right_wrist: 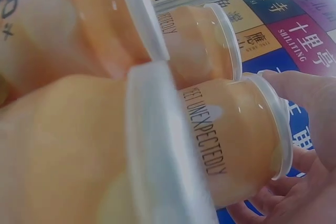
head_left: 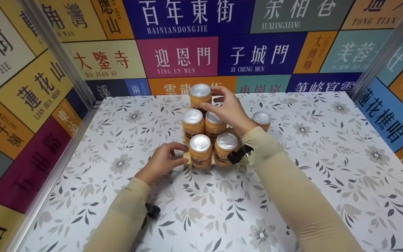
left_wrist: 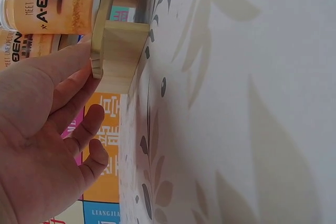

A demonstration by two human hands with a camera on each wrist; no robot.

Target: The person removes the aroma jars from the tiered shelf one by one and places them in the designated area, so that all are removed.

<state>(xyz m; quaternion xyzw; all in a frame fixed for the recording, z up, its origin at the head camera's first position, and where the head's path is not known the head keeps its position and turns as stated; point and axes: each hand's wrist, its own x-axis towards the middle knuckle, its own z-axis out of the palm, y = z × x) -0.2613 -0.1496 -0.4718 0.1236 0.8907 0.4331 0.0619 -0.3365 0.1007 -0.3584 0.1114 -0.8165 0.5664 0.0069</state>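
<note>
Several orange jars with silvery lids stand upright in rows on a small pale wooden stand (left_wrist: 123, 51). My right hand (head_left: 231, 110) reaches over them and holds the rearmost jar (head_left: 200, 91), thumb at its near side and fingers behind. In the right wrist view, that hand's thumb and fingers lie about the lid end of a jar (right_wrist: 236, 135). My left hand (head_left: 164, 160) pinches the left edge of the stand, beside the front left jar (head_left: 200, 150). Its lower fingers curl loosely in the left wrist view. The front right jar (head_left: 226, 144) sits partly behind the right wrist strap.
Right of the right wrist is another lidded jar (head_left: 261, 118), its lower part partly hidden by the arm. A flower-patterned white cover (head_left: 303, 129) lies over the table. Behind it rises a wall of coloured sign panels (head_left: 178, 56); more panels flank both sides.
</note>
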